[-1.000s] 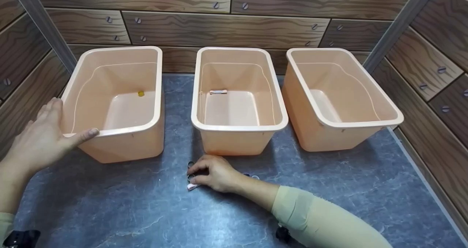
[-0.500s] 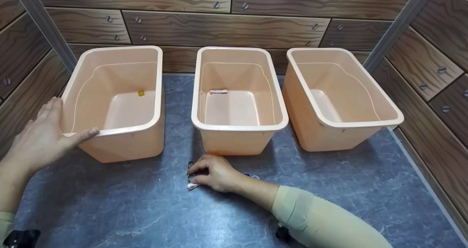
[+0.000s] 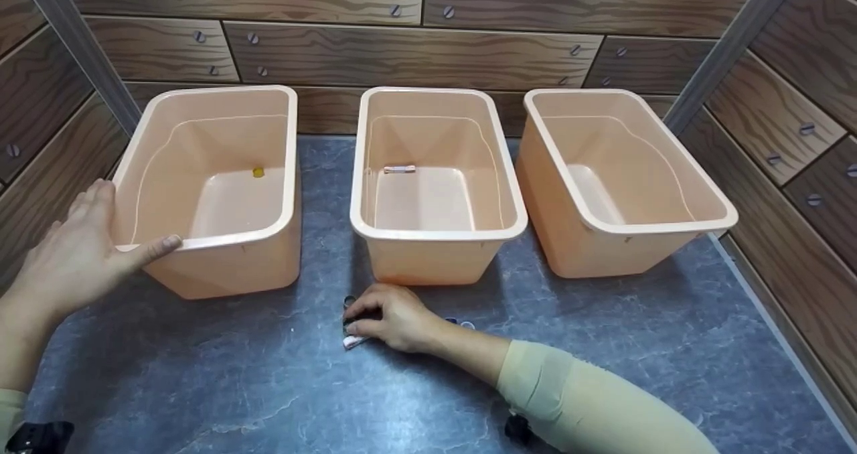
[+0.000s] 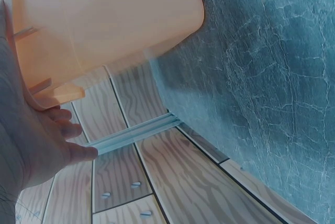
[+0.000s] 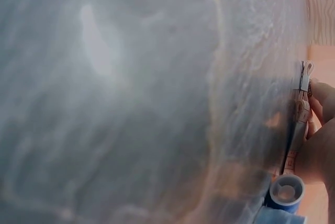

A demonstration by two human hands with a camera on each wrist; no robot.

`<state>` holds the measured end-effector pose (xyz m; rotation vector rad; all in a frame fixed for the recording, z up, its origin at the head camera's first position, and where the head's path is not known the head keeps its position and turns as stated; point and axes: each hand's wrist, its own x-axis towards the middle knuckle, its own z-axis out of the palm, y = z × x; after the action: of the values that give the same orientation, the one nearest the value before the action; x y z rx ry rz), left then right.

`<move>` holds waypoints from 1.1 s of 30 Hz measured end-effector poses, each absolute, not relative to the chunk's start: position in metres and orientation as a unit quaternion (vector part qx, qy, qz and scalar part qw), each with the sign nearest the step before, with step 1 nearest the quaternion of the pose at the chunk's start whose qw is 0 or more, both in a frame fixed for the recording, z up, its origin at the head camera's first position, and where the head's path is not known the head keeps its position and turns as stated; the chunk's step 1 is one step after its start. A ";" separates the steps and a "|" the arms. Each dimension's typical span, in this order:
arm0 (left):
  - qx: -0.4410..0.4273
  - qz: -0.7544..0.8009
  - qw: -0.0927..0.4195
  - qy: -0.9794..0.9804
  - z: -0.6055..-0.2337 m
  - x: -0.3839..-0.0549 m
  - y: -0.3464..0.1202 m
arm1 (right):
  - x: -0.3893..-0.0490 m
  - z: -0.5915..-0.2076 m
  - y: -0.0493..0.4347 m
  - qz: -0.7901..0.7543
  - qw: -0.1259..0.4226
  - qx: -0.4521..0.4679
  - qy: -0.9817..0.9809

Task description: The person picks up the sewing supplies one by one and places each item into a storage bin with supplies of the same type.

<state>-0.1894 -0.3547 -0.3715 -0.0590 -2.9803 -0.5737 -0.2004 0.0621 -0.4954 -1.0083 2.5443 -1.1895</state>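
My left hand [image 3: 77, 253] rests on the near left corner of the left peach bin [image 3: 227, 266], its thumb along the front rim and its fingers against the left side. In front of the middle bin [image 3: 438, 263], my right hand [image 3: 395, 320] pinches a small dark looped item [image 3: 349, 301], mostly hidden by the fingers. Just under the thumb a pale pink-and-white end [image 3: 353, 341] shows. In the right wrist view a pinkish measuring tape [image 5: 301, 124] and a narrow pale loop [image 5: 309, 69] lie by the fingers. A blue spool [image 5: 285, 192] stands nearer the wrist.
A small yellow piece [image 3: 258, 172] lies in the left bin. The middle bin holds a small striped stick [image 3: 400, 169]. A third peach bin [image 3: 629, 253] stands at the right. Wood-patterned walls [image 3: 415, 52] enclose the grey-blue tabletop [image 3: 268, 373].
Both hands stay in place. Beside the right fingertips, the dark loops look flatter and less ring-like than before.
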 end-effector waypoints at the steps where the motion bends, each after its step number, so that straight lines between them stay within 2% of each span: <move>1: -0.019 -0.189 0.052 -0.980 -0.372 -0.189 -0.354 | -0.201 -0.495 0.062 -0.399 0.080 -0.337 0.849; 14: -0.021 -0.193 0.045 -0.980 -0.370 -0.187 -0.354 | -0.201 -0.493 0.062 -0.433 0.108 -0.301 0.842; 33: -0.016 -0.191 0.047 -0.980 -0.374 -0.191 -0.357 | -0.198 -0.490 0.069 -0.488 0.111 -0.294 0.814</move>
<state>-0.1908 -0.3565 -0.3735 -0.0492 -2.9905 -0.5820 -0.1979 0.0691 -0.4899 -0.8624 2.3917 -1.4326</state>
